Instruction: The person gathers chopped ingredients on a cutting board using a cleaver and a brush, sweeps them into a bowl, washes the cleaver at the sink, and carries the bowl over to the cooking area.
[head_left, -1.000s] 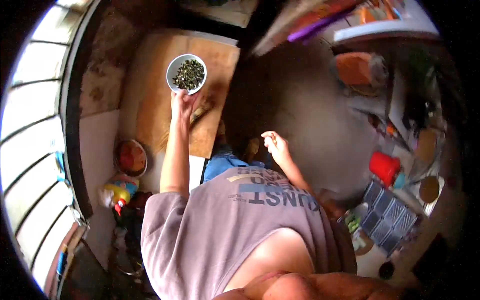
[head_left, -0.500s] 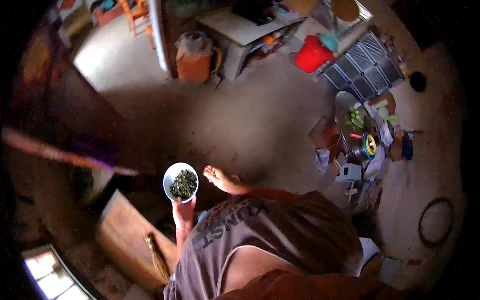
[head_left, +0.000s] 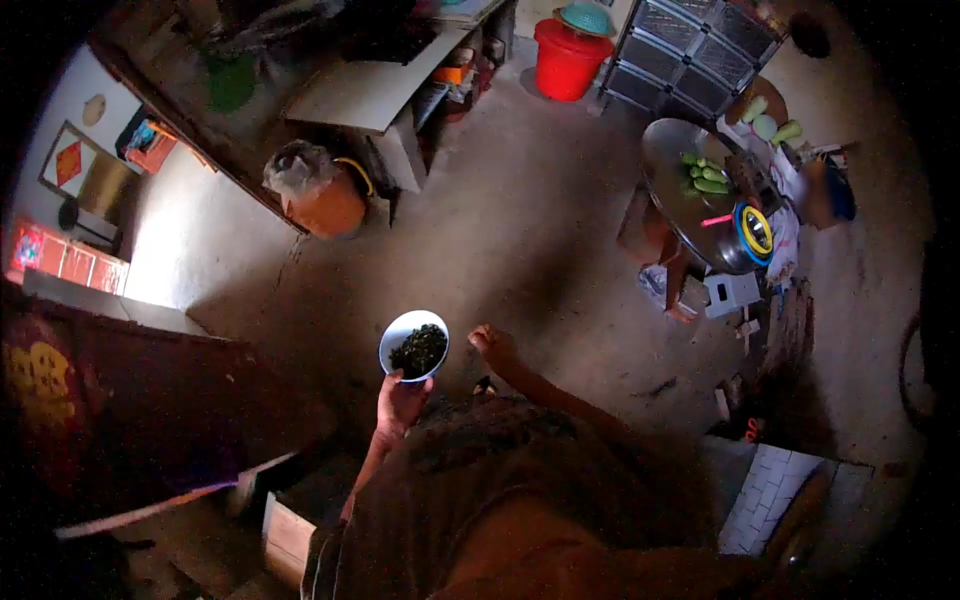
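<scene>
My left hand (head_left: 404, 398) grips a white bowl (head_left: 387, 350) from below, with the thumb over its near rim. Dark green, chopped-looking food (head_left: 420, 350) lies inside, heaped toward the right side; its exact kind is too small to tell. To the right of the bowl, apart from it, my right hand (head_left: 492, 345) hangs in the air with its fingers curled in. Nothing shows in that hand. Both hands are in front of my body, above the bare floor.
A round metal table (head_left: 665, 165) at the right bears green vegetables (head_left: 708, 174) and a yellow-rimmed basin (head_left: 756, 232). Further back stand a red bucket (head_left: 568, 65), a dark rack (head_left: 680, 60) and an orange-brown vat (head_left: 330, 205). A doorway opens onto a bright floor (head_left: 175, 240) at left.
My view has turned left, and the doorway, vat and round table have shifted in it. The bowl stays in my left hand. My right hand remains curled beside it.
</scene>
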